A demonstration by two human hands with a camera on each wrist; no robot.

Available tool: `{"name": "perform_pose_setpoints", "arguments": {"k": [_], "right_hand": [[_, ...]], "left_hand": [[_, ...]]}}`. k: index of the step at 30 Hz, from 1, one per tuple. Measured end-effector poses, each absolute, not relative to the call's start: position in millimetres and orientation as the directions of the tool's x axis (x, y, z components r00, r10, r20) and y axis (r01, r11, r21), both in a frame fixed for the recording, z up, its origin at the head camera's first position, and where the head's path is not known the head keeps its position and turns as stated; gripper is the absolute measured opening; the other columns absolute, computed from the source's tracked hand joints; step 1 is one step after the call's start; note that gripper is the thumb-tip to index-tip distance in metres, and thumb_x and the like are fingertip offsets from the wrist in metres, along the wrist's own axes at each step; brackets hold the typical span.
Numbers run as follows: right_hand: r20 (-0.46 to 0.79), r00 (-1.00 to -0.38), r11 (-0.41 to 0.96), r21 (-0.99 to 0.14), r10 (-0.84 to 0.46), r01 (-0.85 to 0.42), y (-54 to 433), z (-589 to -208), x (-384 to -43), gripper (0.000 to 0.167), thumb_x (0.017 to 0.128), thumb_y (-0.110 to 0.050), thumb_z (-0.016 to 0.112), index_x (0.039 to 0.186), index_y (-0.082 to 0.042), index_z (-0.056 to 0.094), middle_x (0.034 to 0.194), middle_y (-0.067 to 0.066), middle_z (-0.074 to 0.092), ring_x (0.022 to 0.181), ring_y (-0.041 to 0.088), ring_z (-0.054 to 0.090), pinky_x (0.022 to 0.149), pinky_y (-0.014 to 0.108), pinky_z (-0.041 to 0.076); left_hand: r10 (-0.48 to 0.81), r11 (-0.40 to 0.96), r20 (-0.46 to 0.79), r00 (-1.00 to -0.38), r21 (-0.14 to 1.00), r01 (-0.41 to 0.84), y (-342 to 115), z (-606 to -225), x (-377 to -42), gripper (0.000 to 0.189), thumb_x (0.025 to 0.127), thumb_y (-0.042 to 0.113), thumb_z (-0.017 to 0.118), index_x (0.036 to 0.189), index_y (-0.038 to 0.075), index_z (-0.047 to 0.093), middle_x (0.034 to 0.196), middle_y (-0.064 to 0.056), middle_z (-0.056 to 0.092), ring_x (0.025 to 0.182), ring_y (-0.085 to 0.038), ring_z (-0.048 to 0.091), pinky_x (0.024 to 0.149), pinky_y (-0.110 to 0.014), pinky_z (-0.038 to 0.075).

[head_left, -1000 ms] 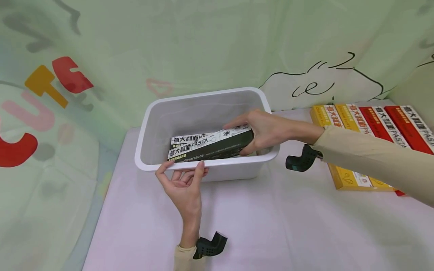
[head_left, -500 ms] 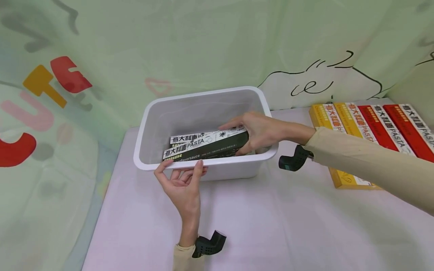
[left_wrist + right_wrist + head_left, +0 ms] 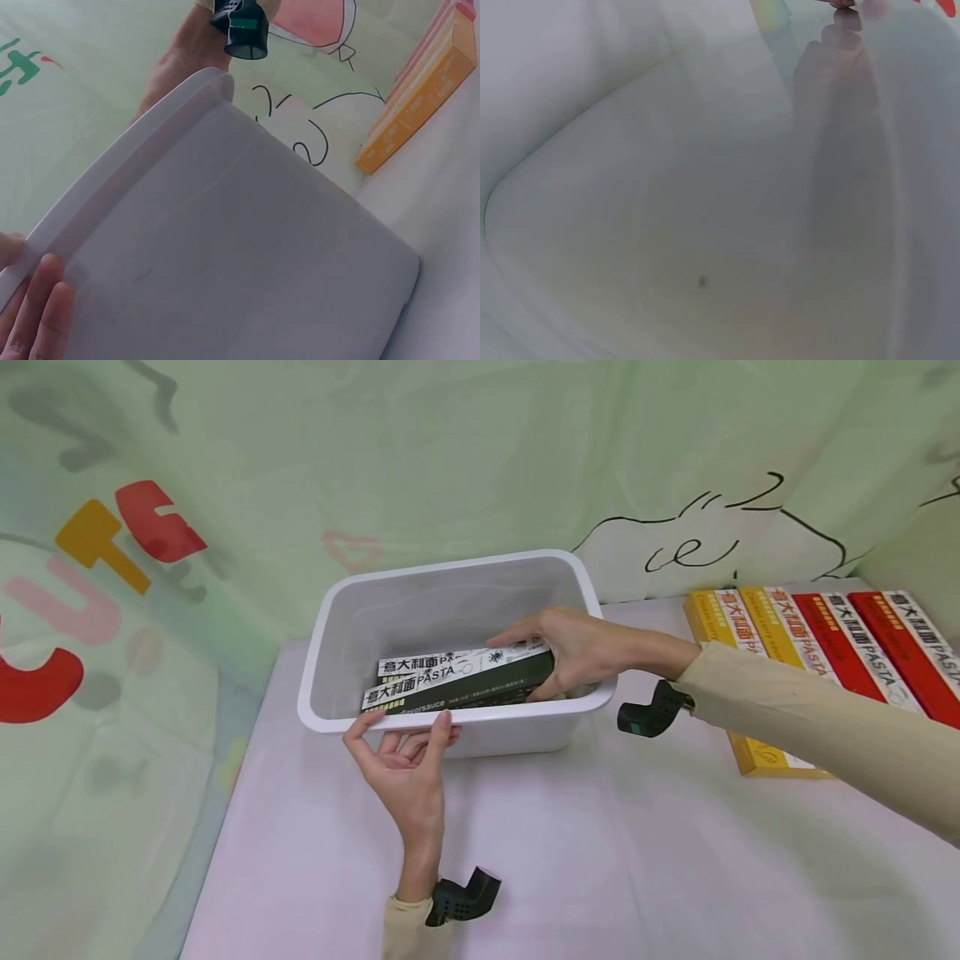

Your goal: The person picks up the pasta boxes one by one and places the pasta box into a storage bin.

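Observation:
A white plastic bin stands on the table in the head view. My left hand pinches its front rim, and the left wrist view shows the fingers under that rim. Inside the bin, my right hand grips the right end of a dark green and white pasta box. This box lies slanted, its left end by the front wall. Behind it, a second dark pasta box is partly covered. The right wrist view holds mostly the bin's outer wall, hiding the right fingers.
To the right lie two yellow pasta boxes and two red pasta boxes side by side, partly behind the right sleeve. A printed green cloth hangs at the back and left of the table.
The right hand has shifted slightly left, and the pasta box in its grip has slid left with it. The left hand and the bin have hardly moved.

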State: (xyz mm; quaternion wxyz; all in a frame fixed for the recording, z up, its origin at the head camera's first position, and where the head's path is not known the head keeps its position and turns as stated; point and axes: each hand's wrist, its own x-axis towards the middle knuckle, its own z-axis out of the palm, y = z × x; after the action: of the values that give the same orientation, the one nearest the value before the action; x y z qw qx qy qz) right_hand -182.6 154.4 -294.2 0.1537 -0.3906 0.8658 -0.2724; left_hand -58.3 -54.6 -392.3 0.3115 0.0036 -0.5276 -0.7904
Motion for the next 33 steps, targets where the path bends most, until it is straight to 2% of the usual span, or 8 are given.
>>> {"name": "perform_pose_setpoints", "arguments": {"k": [5,13,20,24,29,33], "right_hand": [[-0.054,-0.643,0.544,-0.591,-0.764,-0.596,156,-295,-184,0.077,0.074,-0.016,0.091,0.144,-0.002,0.061,0.142,0.016,0.064,0.124,0.028,0.062,0.103,0.048,0.052],[-0.074,-0.651,0.557,-0.596,-0.756,-0.579,156,-296,-184,0.076,0.075,-0.015,0.091,0.144,-0.001,0.061,0.144,0.017,0.063,0.127,0.031,0.06,0.106,0.049,0.05],[-0.091,-0.657,0.524,-0.688,-0.749,-0.502,155,-295,-186,0.074,0.081,-0.012,0.09,0.145,0.003,0.057,0.145,0.016,0.062,0.141,0.035,0.052,0.121,0.054,0.04],[-0.061,-0.66,0.489,-0.723,-0.749,-0.488,154,-294,-185,0.073,0.082,-0.011,0.089,0.145,0.005,0.056,0.145,0.018,0.061,0.141,0.036,0.053,0.122,0.054,0.038],[-0.005,-0.714,0.424,-0.807,-0.7,-0.411,157,-295,-182,0.06,0.092,-0.009,0.081,0.145,0.001,0.057,0.146,0.016,0.062,0.138,0.035,0.056,0.121,0.053,0.041],[0.077,-0.787,0.341,-0.872,-0.611,-0.351,164,-294,-167,0.048,0.098,-0.009,0.073,0.144,-0.005,0.061,0.143,0.011,0.065,0.135,0.027,0.059,0.118,0.042,0.045]], "left_hand": [[-0.493,-0.259,0.318,-0.81,0.835,0.485,-54,-392,-58,0.068,0.085,-0.008,0.081,0.131,-0.004,0.03,0.093,-0.019,0.07,0.065,-0.022,0.075,0.069,-0.042,0.068],[-0.489,-0.251,0.319,-0.812,0.84,0.481,-54,-392,-58,0.071,0.085,-0.008,0.081,0.132,-0.007,0.028,0.095,-0.021,0.07,0.066,-0.021,0.075,0.069,-0.042,0.068],[-0.494,-0.237,0.318,-0.809,0.846,0.478,-55,-393,-58,0.066,0.085,-0.008,0.081,0.13,0.003,0.033,0.099,-0.024,0.071,0.066,-0.021,0.075,0.068,-0.042,0.067],[-0.494,-0.229,0.32,-0.809,0.849,0.476,-56,-392,-58,0.067,0.086,-0.007,0.081,0.13,-0.001,0.031,0.1,-0.022,0.071,0.067,-0.021,0.075,0.069,-0.041,0.067],[-0.501,-0.236,0.308,-0.809,0.85,0.471,-56,-392,-57,0.067,0.086,-0.008,0.081,0.13,-0.001,0.031,0.1,-0.025,0.07,0.066,-0.022,0.075,0.069,-0.042,0.067],[-0.508,-0.245,0.293,-0.81,0.852,0.462,-54,-391,-57,0.068,0.085,-0.009,0.081,0.13,-0.003,0.031,0.101,-0.023,0.07,0.067,-0.023,0.076,0.07,-0.044,0.067]]}}
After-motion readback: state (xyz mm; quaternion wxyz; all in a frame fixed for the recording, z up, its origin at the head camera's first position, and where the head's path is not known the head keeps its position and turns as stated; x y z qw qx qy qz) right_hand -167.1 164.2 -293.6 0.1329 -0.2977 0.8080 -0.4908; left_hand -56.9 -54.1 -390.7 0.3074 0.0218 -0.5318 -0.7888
